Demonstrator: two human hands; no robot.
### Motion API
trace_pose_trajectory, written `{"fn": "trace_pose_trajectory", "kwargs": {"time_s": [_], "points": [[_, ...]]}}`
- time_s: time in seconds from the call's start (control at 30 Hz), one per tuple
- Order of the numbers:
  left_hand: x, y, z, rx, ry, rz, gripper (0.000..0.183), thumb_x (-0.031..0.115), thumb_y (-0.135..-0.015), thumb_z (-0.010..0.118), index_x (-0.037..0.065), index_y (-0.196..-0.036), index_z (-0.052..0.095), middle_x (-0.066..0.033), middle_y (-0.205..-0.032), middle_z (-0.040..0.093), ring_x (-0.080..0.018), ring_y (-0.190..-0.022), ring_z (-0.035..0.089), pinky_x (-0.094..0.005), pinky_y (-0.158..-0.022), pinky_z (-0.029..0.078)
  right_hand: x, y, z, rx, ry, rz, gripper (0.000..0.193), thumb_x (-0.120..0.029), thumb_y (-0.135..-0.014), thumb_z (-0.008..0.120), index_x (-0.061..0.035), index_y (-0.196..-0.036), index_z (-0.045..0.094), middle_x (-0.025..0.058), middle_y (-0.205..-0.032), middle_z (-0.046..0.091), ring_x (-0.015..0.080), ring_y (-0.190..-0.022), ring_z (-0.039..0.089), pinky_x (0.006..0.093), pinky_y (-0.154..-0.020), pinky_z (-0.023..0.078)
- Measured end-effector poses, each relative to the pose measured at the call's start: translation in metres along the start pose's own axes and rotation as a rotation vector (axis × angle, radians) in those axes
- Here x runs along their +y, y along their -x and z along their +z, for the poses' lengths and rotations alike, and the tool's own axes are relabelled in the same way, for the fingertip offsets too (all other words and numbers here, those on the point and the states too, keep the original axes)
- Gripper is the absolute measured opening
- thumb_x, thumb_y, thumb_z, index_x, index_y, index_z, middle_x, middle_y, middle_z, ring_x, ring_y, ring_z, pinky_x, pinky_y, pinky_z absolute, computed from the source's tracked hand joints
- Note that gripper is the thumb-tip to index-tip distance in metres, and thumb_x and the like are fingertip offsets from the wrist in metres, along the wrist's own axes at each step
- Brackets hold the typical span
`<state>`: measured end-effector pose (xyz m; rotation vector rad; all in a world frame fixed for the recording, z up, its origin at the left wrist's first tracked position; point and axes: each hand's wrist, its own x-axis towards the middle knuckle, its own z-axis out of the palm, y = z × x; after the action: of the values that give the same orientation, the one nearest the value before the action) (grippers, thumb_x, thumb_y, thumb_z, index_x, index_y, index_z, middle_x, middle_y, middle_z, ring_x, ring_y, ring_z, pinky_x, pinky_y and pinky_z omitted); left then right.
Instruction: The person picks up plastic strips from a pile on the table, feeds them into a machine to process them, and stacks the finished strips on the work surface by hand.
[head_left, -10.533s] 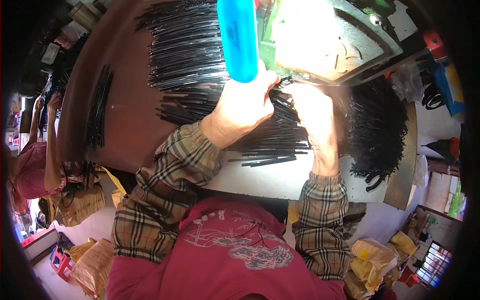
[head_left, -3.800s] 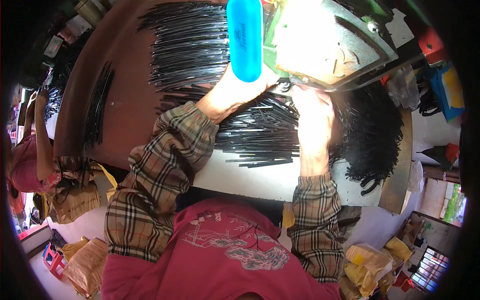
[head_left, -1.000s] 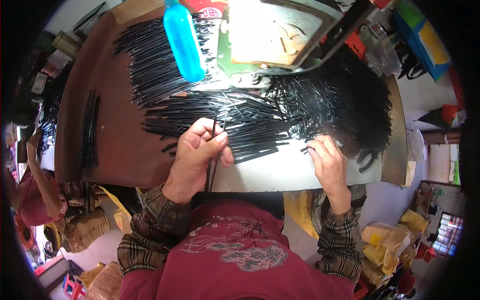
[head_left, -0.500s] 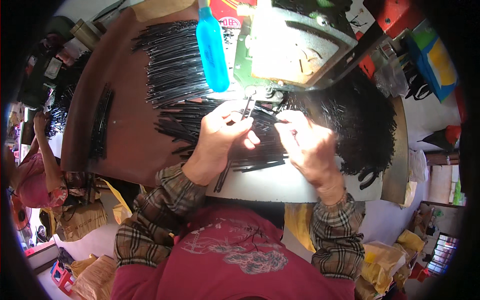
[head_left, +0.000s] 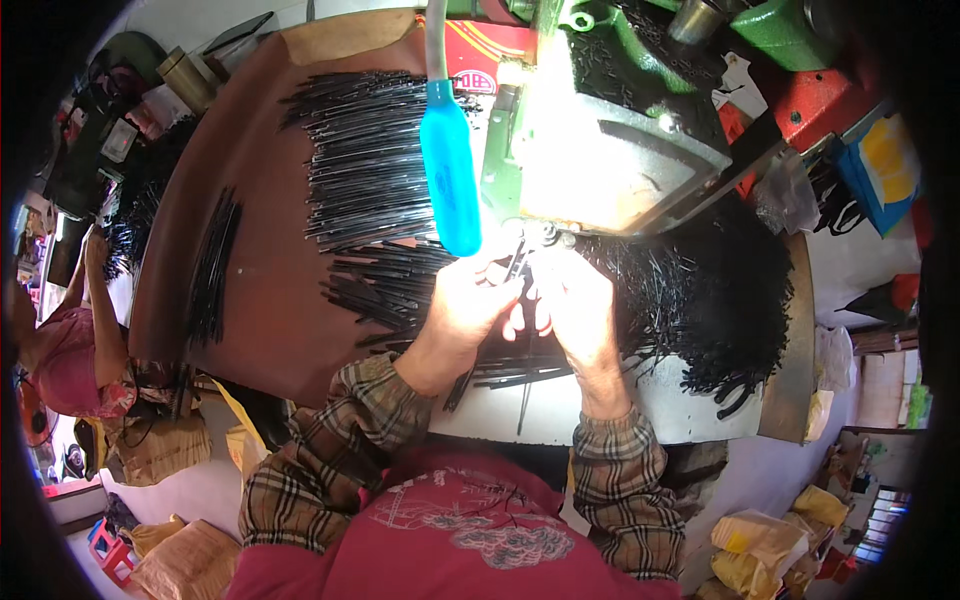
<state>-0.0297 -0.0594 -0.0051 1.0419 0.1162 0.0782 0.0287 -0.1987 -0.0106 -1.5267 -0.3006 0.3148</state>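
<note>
My left hand (head_left: pixel 466 312), below the green machine (head_left: pixel 497 150), is closed in a pinch on a short black strip (head_left: pixel 517 264) that points up toward the metal fitting (head_left: pixel 541 233) at the machine's lower edge. Close beside it, my right hand (head_left: pixel 582 312) has its fingers curled together near the same fitting. A thin black rod (head_left: pixel 525 395) runs down from between the hands toward the table's front edge, its upper end hidden by the fingers; it seems to be in my right hand's pinch. Strong glare washes out the fingertips.
Rows of black strips (head_left: pixel 370 165) lie left of a blue handle (head_left: pixel 452 180) on a grey neck. A loose bundle (head_left: pixel 212 265) rests farther left on the brown sheet (head_left: pixel 270 230). Black pieces heap up (head_left: pixel 720 280) at right. Another person (head_left: pixel 75 350) works at far left.
My right hand has moved left from the right-hand heap to meet my left hand at the fitting. The thin rod now shows below the hands. The whole view has shifted slightly.
</note>
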Motion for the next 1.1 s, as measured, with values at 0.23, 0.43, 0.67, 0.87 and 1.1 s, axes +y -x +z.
{"fn": "trace_pose_trajectory", "kwargs": {"time_s": [0.23, 0.43, 0.67, 0.87, 1.1], "points": [[0.001, -0.001, 0.002, -0.018, -0.023, -0.063, 0.043, 0.006, -0.088, 0.059, -0.004, -0.129, 0.049, -0.0066, -0.096, 0.061, -0.0091, -0.062, 0.055, -0.021, -0.053, 0.045, 0.002, -0.003, 0.0, 0.004, 0.015, 0.015, 0.014, -0.008, -0.092, 0.059, 0.0023, -0.102, 0.061, 0.0031, -0.071, 0.061, 0.0039, -0.05, 0.053, 0.0187, -0.04, 0.043], [0.0, -0.003, 0.003, 0.0, -0.004, -0.047, 0.037, 0.004, -0.089, 0.058, -0.006, -0.124, 0.051, -0.0071, -0.089, 0.061, -0.0095, -0.061, 0.056, -0.0212, -0.051, 0.046, 0.006, -0.004, -0.002, 0.012, -0.004, -0.018, 0.013, -0.01, -0.093, 0.059, 0.0016, -0.099, 0.061, 0.002, -0.07, 0.06, 0.0036, -0.05, 0.053, 0.018, -0.041, 0.043], [-0.004, -0.004, 0.004, -0.008, 0.012, -0.038, 0.035, 0.004, -0.087, 0.06, -0.003, -0.12, 0.053, -0.0063, -0.093, 0.061, -0.0086, -0.062, 0.055, -0.0208, -0.051, 0.044, 0.009, -0.002, -0.004, -0.004, -0.052, -0.05, 0.012, -0.009, -0.093, 0.058, 0.0018, -0.099, 0.06, 0.0015, -0.071, 0.059, 0.0035, -0.05, 0.053, 0.0177, -0.042, 0.043], [-0.006, -0.003, 0.004, -0.014, 0.009, -0.021, 0.036, 0.005, -0.088, 0.061, -0.004, -0.121, 0.053, -0.0055, -0.091, 0.062, -0.0079, -0.061, 0.055, -0.0205, -0.05, 0.044, 0.011, -0.003, 0.0, 0.005, -0.056, -0.007, 0.011, -0.008, -0.093, 0.058, 0.0017, -0.097, 0.06, 0.0019, -0.07, 0.059, 0.0034, -0.05, 0.053, 0.0174, -0.042, 0.043], [-0.005, -0.002, 0.009, -0.004, -0.017, -0.029, 0.036, 0.006, -0.088, 0.061, -0.004, -0.122, 0.054, -0.0036, -0.086, 0.06, -0.0076, -0.061, 0.054, -0.0198, -0.049, 0.043, 0.011, -0.004, -0.002, 0.017, -0.01, -0.044, 0.01, -0.008, -0.093, 0.058, 0.0013, -0.096, 0.06, 0.0013, -0.068, 0.059, 0.0031, -0.05, 0.052, 0.0183, -0.041, 0.041]]}}
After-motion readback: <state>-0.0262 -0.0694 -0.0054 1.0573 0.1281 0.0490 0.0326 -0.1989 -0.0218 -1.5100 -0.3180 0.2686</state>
